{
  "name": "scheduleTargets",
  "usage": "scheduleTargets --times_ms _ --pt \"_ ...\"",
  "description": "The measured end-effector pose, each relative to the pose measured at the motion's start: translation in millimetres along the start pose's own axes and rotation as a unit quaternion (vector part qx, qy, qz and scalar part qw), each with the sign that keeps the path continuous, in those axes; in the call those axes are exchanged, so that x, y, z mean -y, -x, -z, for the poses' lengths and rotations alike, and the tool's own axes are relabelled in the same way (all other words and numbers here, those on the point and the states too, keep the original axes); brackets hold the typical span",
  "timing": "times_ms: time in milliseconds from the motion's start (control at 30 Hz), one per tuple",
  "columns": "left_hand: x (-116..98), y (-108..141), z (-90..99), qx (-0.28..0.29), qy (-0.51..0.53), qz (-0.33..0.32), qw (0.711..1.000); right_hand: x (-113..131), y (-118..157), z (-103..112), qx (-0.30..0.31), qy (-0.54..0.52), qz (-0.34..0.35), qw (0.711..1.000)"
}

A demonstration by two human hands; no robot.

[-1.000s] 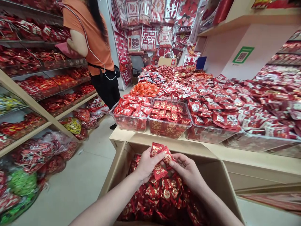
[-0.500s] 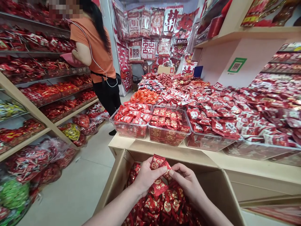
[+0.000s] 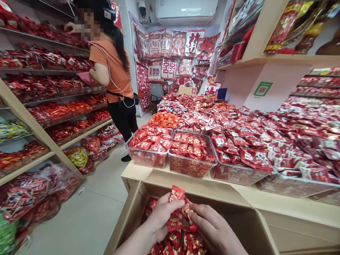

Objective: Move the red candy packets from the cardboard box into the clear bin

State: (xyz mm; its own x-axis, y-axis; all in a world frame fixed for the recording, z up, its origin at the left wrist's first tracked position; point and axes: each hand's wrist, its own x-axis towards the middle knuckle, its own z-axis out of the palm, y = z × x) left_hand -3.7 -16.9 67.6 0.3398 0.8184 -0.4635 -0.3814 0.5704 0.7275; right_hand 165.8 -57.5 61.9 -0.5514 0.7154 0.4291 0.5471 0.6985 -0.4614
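Left: open brown cardboard carton [image 3: 129,212] stands at the front edge of a pale wooden tabletop [image 3: 135,172]; its tall walls likely contain the loose red packets [image 3: 176,238]. Clear plastic tub [image 3: 148,161], heaped, sits near the front left corner, probably for easy reach. Left hand [image 3: 162,214]: fingers clamped on glossy red-and-gold printed packets [image 3: 176,193], above the carton, so drops presumably land inside. Right hand [image 3: 212,225]: fingers touch their right side; thumb hidden, cannot tell whether clamped.

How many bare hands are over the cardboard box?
2: the bare left hand gripping shiny red-and-gold packets, and the bare right hand touching them. No others show there.
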Motion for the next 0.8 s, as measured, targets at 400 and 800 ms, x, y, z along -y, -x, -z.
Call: scheduleTargets --times_ms 400,800 --pt "5 -3 8.1 0.030 -0.023 0.023 0.999 -102 -138 88 -0.072 0.279 -0.061 0.956" --pt "4 -2 6.8 0.048 -0.128 0.044 0.990 -167 -184 68 0.077 0.361 -0.067 0.927"
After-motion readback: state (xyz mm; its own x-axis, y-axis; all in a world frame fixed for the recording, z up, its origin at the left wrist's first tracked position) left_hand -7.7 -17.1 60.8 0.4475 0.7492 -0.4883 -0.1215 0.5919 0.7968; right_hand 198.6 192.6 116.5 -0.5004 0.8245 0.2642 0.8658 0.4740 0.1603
